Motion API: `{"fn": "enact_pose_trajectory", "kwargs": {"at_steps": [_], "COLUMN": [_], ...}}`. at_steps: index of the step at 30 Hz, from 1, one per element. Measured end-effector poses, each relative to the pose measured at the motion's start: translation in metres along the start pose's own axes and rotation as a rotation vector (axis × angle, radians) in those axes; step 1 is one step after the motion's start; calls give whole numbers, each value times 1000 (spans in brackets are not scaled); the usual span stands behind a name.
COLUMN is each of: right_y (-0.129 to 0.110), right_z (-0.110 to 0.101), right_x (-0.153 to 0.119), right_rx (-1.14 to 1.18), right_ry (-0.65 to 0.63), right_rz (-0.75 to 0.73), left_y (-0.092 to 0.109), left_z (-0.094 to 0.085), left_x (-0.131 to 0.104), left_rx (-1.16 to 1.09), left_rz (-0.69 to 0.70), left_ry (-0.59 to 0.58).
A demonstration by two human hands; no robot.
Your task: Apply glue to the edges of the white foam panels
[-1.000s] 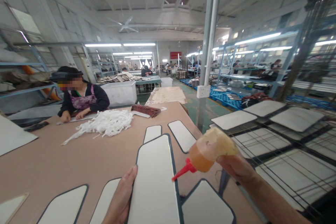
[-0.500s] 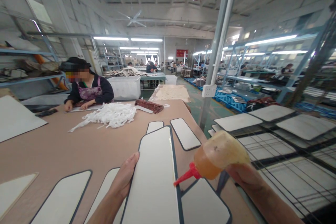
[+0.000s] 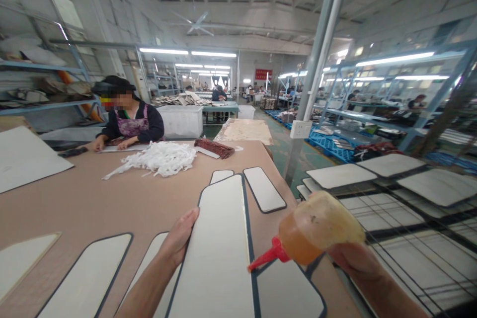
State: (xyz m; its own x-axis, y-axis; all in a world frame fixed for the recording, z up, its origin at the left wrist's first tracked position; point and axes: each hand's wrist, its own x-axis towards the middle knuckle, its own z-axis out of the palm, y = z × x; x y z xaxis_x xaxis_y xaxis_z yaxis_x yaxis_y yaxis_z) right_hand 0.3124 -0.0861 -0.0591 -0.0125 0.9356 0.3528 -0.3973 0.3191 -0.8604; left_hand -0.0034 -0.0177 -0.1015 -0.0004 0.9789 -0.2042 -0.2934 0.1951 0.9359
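Observation:
My left hand (image 3: 178, 241) holds the left edge of a long white panel with a dark border (image 3: 219, 243), lifted above the brown table (image 3: 93, 203). In my right hand (image 3: 354, 261) is a squeeze bottle of orange glue (image 3: 316, 228). Its red nozzle (image 3: 266, 257) points down-left at the panel's right edge. Similar white panels lie flat around it: one at the left (image 3: 87, 278), one under the bottle (image 3: 288, 293), two farther back (image 3: 264, 189).
A person in a dark top sits at the table's far left (image 3: 128, 121), beside a heap of white strips (image 3: 160, 158) and a dark red bundle (image 3: 214, 148). A wire rack (image 3: 410, 203) with white boards stands at the right. A grey pillar (image 3: 316, 74) rises behind the table.
The view has swung slightly left and tilted up. The bottle and my right hand sit a little lower and farther right; the nozzle stays at the panel's right edge.

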Motion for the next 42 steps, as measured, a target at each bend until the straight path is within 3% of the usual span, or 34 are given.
{"fn": "enact_pose_trajectory", "kwargs": {"at_steps": [7, 11, 15, 31, 36, 42], "right_y": [2, -2, 6, 8, 6, 6], "right_z": [4, 7, -2, -6, -1, 1], "right_x": [-4, -11, -16, -26, -31, -34], "right_rx": [65, 52, 50, 200, 225, 247], "right_ry": [-56, 1, 32, -78, 18, 32], "right_rz": [30, 77, 53, 15, 51, 39], "left_y": [-1, 0, 1, 3, 4, 5], "left_z": [-3, -4, -6, -14, -17, -22], "left_x": [5, 7, 8, 17, 21, 25], "left_rx": [-11, -13, -14, -66, -70, -79], "left_rz": [-12, -18, -25, -37, -43, -51], "left_ry": [8, 15, 31, 24, 66, 99]}}
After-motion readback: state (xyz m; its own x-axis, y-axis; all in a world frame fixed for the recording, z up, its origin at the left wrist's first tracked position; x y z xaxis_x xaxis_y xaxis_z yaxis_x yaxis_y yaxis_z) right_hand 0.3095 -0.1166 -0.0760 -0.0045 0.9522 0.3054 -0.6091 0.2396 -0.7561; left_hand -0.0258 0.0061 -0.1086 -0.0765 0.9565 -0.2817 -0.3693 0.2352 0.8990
